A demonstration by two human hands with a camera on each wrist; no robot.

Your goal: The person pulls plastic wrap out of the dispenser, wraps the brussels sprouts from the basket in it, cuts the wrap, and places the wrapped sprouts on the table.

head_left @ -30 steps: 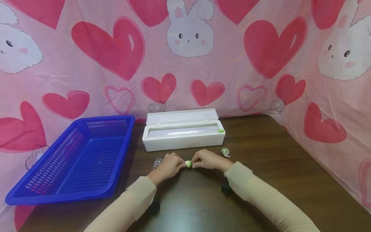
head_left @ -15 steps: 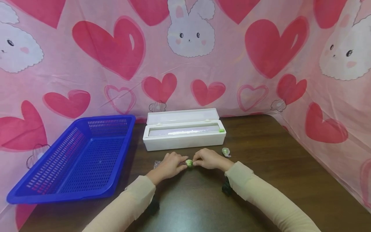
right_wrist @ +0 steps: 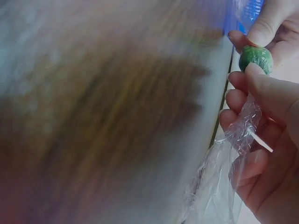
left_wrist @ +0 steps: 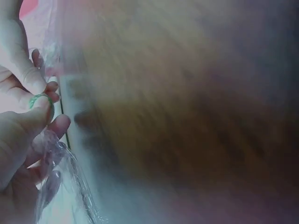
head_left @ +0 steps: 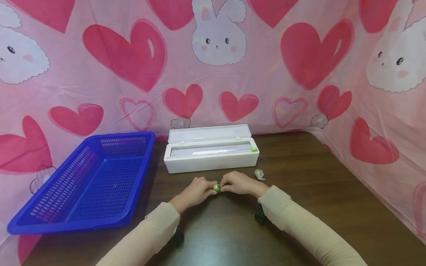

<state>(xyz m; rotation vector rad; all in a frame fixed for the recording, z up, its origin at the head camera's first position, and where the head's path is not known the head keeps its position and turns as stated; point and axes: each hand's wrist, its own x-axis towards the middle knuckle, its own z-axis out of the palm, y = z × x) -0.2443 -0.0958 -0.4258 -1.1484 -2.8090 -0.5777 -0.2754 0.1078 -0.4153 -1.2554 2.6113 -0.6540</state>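
Observation:
A small round green ball in clear plastic film is held between both hands, close over the table. My left hand pinches its left side between thumb and fingers. Opposite, the right hand pinches at the right side. Up close in the right wrist view, the green ball looks glossy, and crumpled film trails from it across the right fingers. Loose film also hangs by the left fingers in the left wrist view, where the thumb covers most of the ball.
Behind the hands stands a white cling-film dispenser, lid raised, with a green slider on its right end. Another green ball in film lies right of it on the brown table. A blue plastic basket is at the left.
The left fingers spread around the ball, then came together on it again. The crumpled film that showed beside the left wrist is no longer seen in the head view. The right hand stays nearly still.

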